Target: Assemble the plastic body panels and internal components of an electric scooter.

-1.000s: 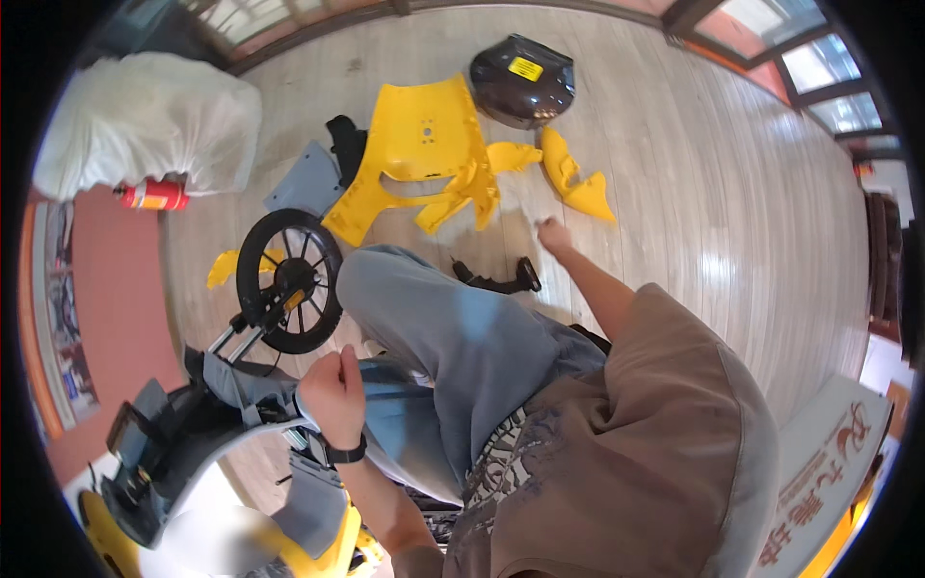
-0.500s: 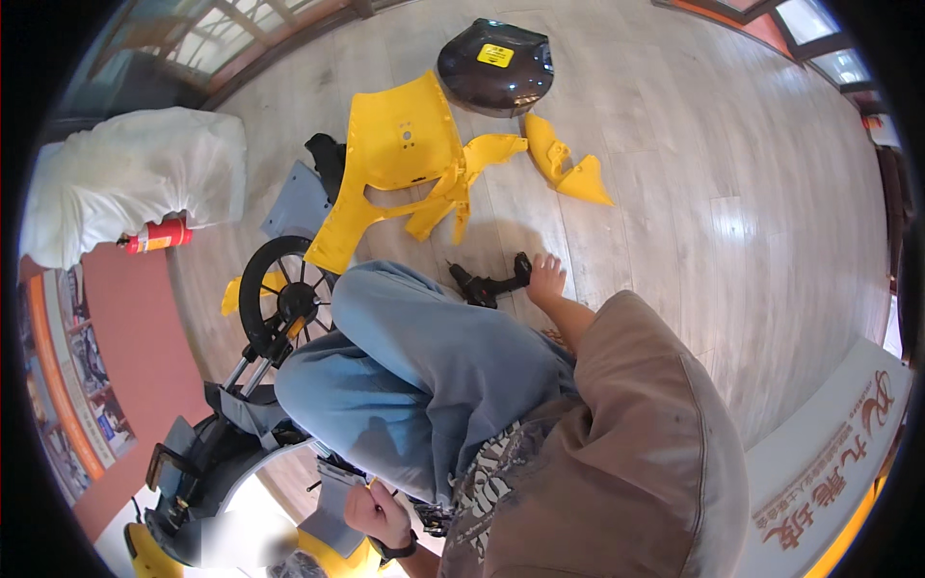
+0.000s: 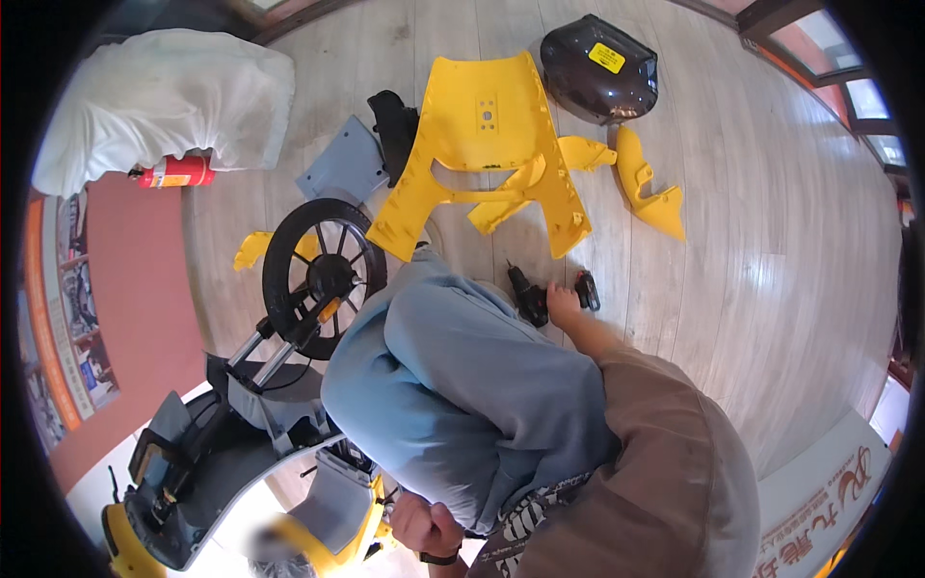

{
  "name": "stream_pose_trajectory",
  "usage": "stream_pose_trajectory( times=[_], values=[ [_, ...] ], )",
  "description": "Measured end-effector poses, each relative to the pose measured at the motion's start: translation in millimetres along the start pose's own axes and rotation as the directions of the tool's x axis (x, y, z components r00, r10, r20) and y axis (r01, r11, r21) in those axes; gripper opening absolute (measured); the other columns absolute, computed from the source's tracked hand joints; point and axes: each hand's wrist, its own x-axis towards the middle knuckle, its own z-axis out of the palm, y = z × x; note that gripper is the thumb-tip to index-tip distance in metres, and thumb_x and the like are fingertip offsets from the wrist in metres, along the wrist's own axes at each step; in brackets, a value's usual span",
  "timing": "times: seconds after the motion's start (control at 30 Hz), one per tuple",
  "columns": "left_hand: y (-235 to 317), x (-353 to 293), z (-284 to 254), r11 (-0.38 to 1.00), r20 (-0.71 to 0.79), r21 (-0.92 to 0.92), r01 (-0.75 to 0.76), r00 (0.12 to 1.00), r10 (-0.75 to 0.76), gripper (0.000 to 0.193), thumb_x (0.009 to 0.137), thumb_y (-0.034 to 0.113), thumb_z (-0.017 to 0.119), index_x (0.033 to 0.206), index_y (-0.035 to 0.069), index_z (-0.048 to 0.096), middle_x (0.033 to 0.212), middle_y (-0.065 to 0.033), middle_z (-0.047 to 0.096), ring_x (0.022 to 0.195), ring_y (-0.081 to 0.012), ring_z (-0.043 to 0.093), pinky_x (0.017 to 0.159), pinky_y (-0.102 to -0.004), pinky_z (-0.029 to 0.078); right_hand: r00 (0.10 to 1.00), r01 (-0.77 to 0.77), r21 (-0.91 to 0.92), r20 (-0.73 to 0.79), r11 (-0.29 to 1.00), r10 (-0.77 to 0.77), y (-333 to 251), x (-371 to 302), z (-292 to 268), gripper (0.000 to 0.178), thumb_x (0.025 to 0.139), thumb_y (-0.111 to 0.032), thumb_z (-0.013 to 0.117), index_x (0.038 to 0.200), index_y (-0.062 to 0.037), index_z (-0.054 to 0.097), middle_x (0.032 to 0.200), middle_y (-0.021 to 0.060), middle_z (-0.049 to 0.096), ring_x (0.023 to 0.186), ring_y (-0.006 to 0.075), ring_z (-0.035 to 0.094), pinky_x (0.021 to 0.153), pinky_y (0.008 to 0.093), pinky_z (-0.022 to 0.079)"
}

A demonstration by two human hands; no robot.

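Observation:
On the floor beyond my knees lies a black cordless drill, its bit pointing away from me. My right hand is closed round the drill's handle, with the battery end showing past it on the right. Low in the picture my left hand makes a fist beside my thigh, a dark band on its wrist. Whether that fist holds something small is hidden. Near it stands a partly stripped yellow and grey scooter, its black front wheel turned toward the far side.
Ahead lie a large yellow body panel, a smaller curved yellow panel, a grey panel and a dark glossy top case. A red fire extinguisher and a white-draped object are at left; a white sign board stands right.
My right hand has moved from beside the drill's battery end onto its handle and closed there. The view has shifted, so the floor parts appear farther right. My left hand stays in a fist.

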Motion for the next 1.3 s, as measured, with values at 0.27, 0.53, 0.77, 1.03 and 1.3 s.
stream_pose_trajectory(
  times=[0.27,0.53,0.77,1.03,1.3],
  values=[
    [-15.9,44.4,29.3,0.953,0.051,-0.137,-0.27,0.959,0.279,0.044,0.081,0.005,0.067,0.055,0.01,0.033,0.053,-0.0067,0.035,0.045,-0.0271,0.039,0.046,-0.0379,0.028,0.987,0.157,-0.143,0.008,0.977,-0.158,17.0,-22.2,-77.0,0.052,0.088,-0.02,0.064,0.136,-0.0048,0.051,0.098,0.0186,0.072,0.095,0.0353,0.072,0.083,0.0477,0.055],
    [-18.5,70.9,56.2,0.87,-0.016,-0.335,-0.362,0.925,0.379,0.042,0.078,0.0,0.073,0.059,0.007,0.036,0.054,-0.0088,0.039,0.048,-0.0293,0.041,0.047,-0.0397,0.028,0.974,-0.228,-0.074,-0.023,0.971,0.227,74.3,-83.7,-237.3,0.04,0.081,-0.033,0.071,0.116,-0.0137,0.071,0.114,0.0149,0.073,0.105,0.032,0.071,0.09,0.0437,0.056],
    [-7.1,68.0,62.3,0.948,0.274,-0.166,-0.273,0.91,0.31,0.034,0.088,0.023,0.069,0.061,0.007,0.055,0.061,-0.0149,0.058,0.056,-0.0349,0.059,0.052,-0.0452,0.044,0.867,0.156,0.892,-0.33,0.425,0.375,104.7,-116.4,-384.6,0.017,0.081,-0.015,0.069,0.094,-0.005,0.067,0.069,0.0036,0.06,0.063,0.0117,0.059,0.055,0.0289,0.046],
    [-25.8,151.3,103.4,0.897,0.763,-0.222,-0.382,0.504,0.404,0.041,0.089,0.04,0.059,0.075,0.004,0.071,0.073,-0.0221,0.065,0.07,-0.0417,0.065,0.064,-0.0519,0.051,0.781,0.512,0.766,-0.604,-0.39,-0.16,-32.1,-208.1,-498.8,0.032,0.085,-0.004,0.063,0.116,-0.0027,0.057,0.069,0.0007,0.052,0.06,0.0123,0.051,0.062,0.0281,0.046],
    [-38.4,201.6,209.1,0.805,0.959,0.123,-0.58,0.279,0.055,0.05,0.085,0.047,0.058,0.105,0.003,0.074,0.109,-0.0209,0.073,0.106,-0.0399,0.068,0.093,-0.0489,0.052,0.754,0.184,0.768,-0.51,-0.613,-0.413,-73.2,-213.8,-493.7,0.024,0.089,-0.019,0.057,0.112,-0.0112,0.055,0.064,-0.0051,0.042,0.052,0.0081,0.039,0.059,0.0275,0.038]
  ],
)
